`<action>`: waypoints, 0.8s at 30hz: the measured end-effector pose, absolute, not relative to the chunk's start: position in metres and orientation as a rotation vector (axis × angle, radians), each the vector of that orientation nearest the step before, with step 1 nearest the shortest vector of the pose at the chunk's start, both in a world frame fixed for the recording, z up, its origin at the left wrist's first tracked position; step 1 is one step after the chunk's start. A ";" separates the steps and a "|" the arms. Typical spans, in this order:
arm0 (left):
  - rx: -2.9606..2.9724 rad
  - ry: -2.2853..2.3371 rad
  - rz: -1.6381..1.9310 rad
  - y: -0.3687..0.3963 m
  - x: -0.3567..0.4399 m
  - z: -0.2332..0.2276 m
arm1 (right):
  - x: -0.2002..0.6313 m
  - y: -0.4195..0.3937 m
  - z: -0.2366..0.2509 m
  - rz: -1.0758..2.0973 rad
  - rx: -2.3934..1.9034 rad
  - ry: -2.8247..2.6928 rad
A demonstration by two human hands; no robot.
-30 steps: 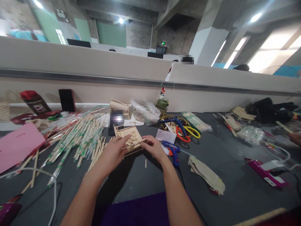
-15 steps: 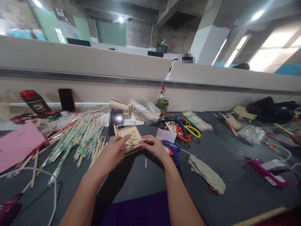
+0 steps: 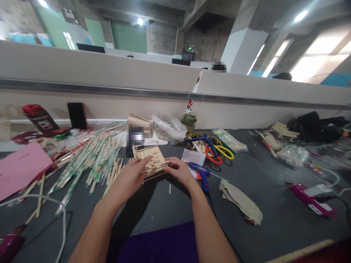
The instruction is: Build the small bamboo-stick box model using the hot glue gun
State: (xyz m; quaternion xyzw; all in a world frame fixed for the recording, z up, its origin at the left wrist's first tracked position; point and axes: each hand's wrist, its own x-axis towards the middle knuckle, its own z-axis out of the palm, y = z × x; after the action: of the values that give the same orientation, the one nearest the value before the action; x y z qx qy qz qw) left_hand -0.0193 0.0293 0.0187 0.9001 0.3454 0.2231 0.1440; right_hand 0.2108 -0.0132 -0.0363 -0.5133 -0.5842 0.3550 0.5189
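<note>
Wooden sticks form a small square tray (image 3: 149, 157) at centre frame on the dark table (image 3: 274, 197). Left hand (image 3: 131, 177) and right hand (image 3: 179, 170) pinch a thin stick (image 3: 156, 167) across its near edge. Wrapped chopsticks (image 3: 90, 160) crowd the left; a blue glue gun (image 3: 202, 177) and scissors (image 3: 219, 153) lie just right.
</note>
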 end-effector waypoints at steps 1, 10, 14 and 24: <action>2.597 0.998 0.638 0.029 -0.019 0.019 | 0.211 -0.013 -0.037 0.855 -1.225 -1.402; 2.583 1.009 0.657 0.028 -0.019 0.019 | 0.211 -0.013 -0.037 0.862 -1.221 -1.389; 2.580 1.018 0.632 0.028 -0.019 0.019 | 0.207 -0.012 -0.036 0.850 -1.225 -1.390; 2.596 1.040 0.601 0.027 -0.018 0.022 | 0.195 -0.014 -0.030 0.754 -1.324 -1.325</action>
State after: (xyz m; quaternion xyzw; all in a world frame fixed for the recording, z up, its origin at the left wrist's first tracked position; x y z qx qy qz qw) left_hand -0.0177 0.0272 0.0216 0.8986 0.3601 0.2080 0.1400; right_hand 0.1948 -0.0144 -0.0297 -0.5553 -0.5554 0.3162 0.5321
